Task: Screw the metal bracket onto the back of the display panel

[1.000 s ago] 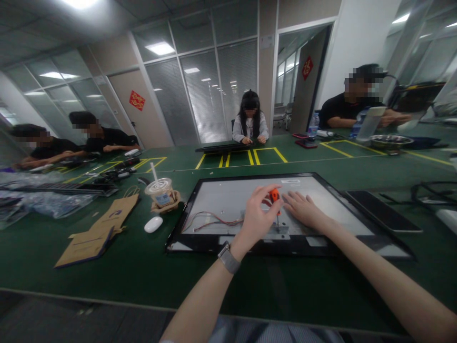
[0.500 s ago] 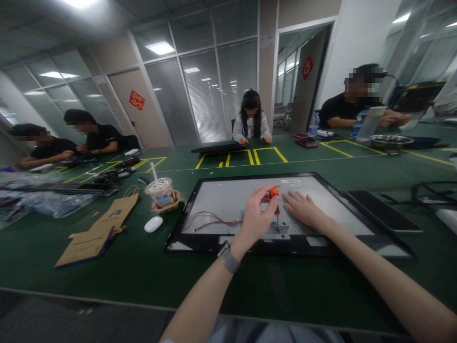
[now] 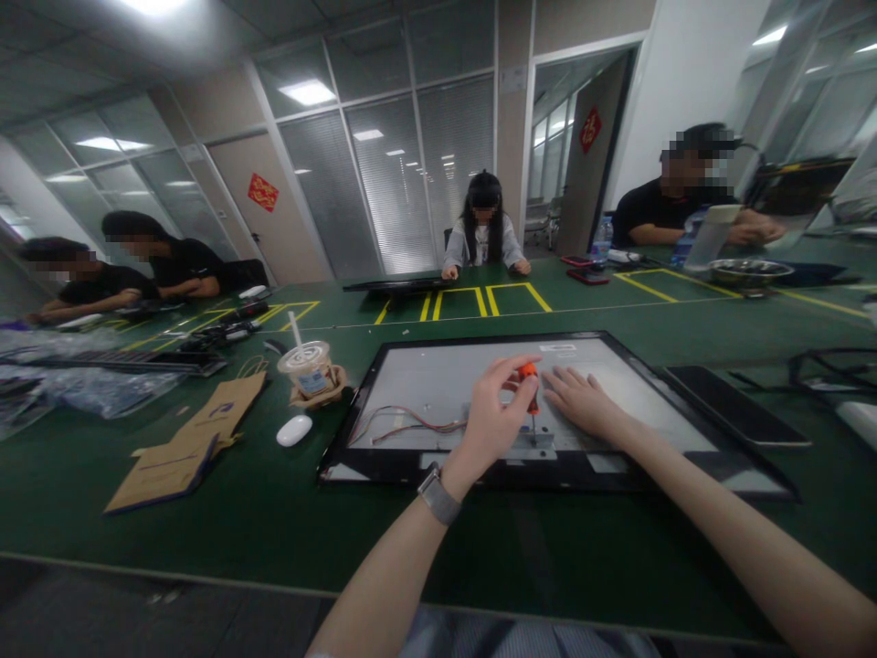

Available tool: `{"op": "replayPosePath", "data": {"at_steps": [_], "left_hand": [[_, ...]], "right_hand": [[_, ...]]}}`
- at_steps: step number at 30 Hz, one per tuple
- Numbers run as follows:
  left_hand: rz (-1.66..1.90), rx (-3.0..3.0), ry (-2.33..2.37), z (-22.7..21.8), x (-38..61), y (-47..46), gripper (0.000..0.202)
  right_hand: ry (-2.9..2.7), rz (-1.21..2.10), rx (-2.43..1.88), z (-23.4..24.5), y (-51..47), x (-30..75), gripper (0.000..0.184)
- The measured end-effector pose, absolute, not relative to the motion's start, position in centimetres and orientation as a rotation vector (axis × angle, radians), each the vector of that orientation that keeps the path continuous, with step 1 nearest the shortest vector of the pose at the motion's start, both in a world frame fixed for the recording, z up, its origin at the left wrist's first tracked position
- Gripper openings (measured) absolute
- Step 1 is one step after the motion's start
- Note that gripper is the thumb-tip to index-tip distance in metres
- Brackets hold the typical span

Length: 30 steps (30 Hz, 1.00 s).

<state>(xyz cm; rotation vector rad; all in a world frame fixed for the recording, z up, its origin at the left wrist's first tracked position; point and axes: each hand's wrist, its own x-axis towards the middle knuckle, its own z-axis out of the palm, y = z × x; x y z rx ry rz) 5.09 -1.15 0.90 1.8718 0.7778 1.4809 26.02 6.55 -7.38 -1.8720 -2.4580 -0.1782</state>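
My left hand (image 3: 499, 404), with a watch on its wrist, is closed around the orange handle of a screwdriver (image 3: 533, 395). The screwdriver stands nearly upright, its tip down at a small metal bracket (image 3: 541, 444) near the close edge of a display panel (image 3: 411, 375). The panel lies flat, its grey metal back up inside a black frame. My right hand (image 3: 582, 402) rests flat on that metal back, fingers spread, just right of the screwdriver. Thin coloured wires (image 3: 411, 416) run across the panel to the left of my left hand.
Left of the panel are a lidded drink cup (image 3: 306, 366) in a cardboard holder, a white mouse (image 3: 294, 430) and a brown paper bag (image 3: 198, 439). A dark flat slab (image 3: 733, 405) lies to the right. Several people sit around the green table (image 3: 274, 530).
My hands stay almost in place, with the screwdriver handle turned slightly. Across the table, a person's hands have moved apart and the dark panel there has shifted left.
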Motion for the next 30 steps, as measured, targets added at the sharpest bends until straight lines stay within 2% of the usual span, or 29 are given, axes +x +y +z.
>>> {"op": "replayPosePath", "data": {"at_steps": [9, 20, 30], "left_hand": [[1.487, 1.880, 0.777, 1.10, 5.06, -1.21, 0.026], [1.546, 1.924, 0.867, 1.25, 5.24, -1.10, 0.016], [1.449, 1.812, 0.802, 0.50, 5.20, -1.08, 0.032]], "right_hand": [[-2.439, -0.185, -1.874, -7.92, 6.82, 26.20, 0.058], [-2.483, -0.201, -1.812, -7.77, 6.74, 26.46, 0.058], [-2.462, -0.187, -1.866, -7.39, 6.48, 25.98, 0.058]]}}
